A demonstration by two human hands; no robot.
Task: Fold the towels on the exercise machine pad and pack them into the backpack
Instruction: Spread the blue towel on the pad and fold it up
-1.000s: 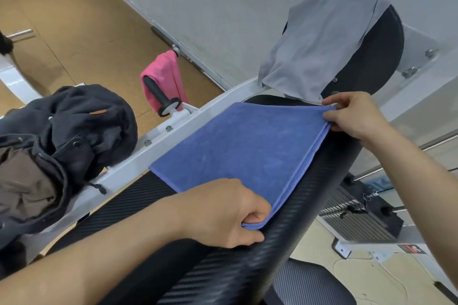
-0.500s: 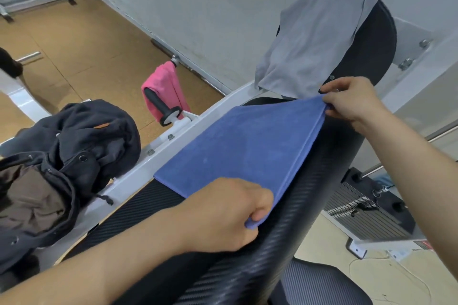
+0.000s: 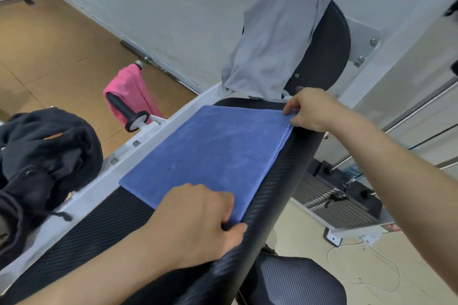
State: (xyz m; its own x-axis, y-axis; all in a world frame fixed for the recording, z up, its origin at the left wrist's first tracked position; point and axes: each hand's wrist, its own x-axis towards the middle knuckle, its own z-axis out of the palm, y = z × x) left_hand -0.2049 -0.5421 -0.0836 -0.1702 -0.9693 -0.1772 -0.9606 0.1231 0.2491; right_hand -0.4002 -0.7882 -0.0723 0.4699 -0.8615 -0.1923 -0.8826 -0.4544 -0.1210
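A blue towel (image 3: 208, 153), folded in layers, lies flat on the black ribbed machine pad (image 3: 285, 190). My left hand (image 3: 198, 220) pinches its near right corner at the pad's edge. My right hand (image 3: 309, 111) pinches the far right corner. A grey towel (image 3: 272, 44) hangs over the round black pad behind. A pink towel (image 3: 128, 91) is draped over a black handle on the left. The dark backpack (image 3: 42, 156) sits open at the left, beside the white frame.
The white machine frame (image 3: 128, 156) runs along the pad's left side. A weight stack (image 3: 339, 195) stands lower right, with a mesh chair seat (image 3: 297, 282) below the pad. Wooden floor and a grey wall lie beyond.
The blue towel's right edge, lifted half a second ago, is back down flat on the pad. Both hands keep hold of their corners.
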